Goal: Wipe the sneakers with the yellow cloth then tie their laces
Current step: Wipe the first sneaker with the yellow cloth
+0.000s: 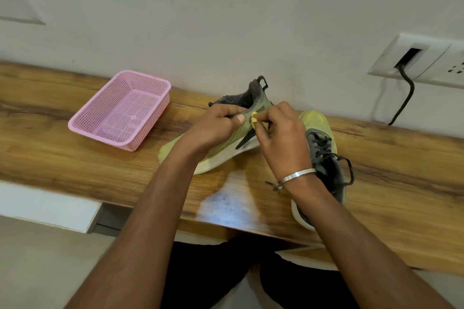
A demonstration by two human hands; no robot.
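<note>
Your two forearms come up from the bottom of the picture, over your dark trousers, to the near edge of the desk (75, 158). Your left hand (216, 125) grips the first sneaker (226, 143) from above at its middle, fingers curled over the grey collar and the thumb pressed on the lime-green side. This sneaker is tilted, with the toe down on the desk toward the left and the heel with its black pull loop lifted toward the wall. Your right hand (281, 138) has its fingers curled, and it pinches the yellow cloth (256, 119) against the side of the same sneaker, just beside your left thumb. Only a small corner of the cloth shows between the fingers. On your right wrist sits a silver bangle (297, 175).

The second sneaker (324, 155) lies on the desk to the right, partly behind your right wrist. Its toe points to the wall, its heel reaches the near edge of the desk, and its dark laces (346, 170) hang loose and untied.

Toward the left end of the desk, near the wall, stands a pink plastic basket (120, 110), well apart from the sneakers. On the wall at the right is a white socket plate (421, 60) with a black cable (406, 93) hanging from it down to the desk.
</note>
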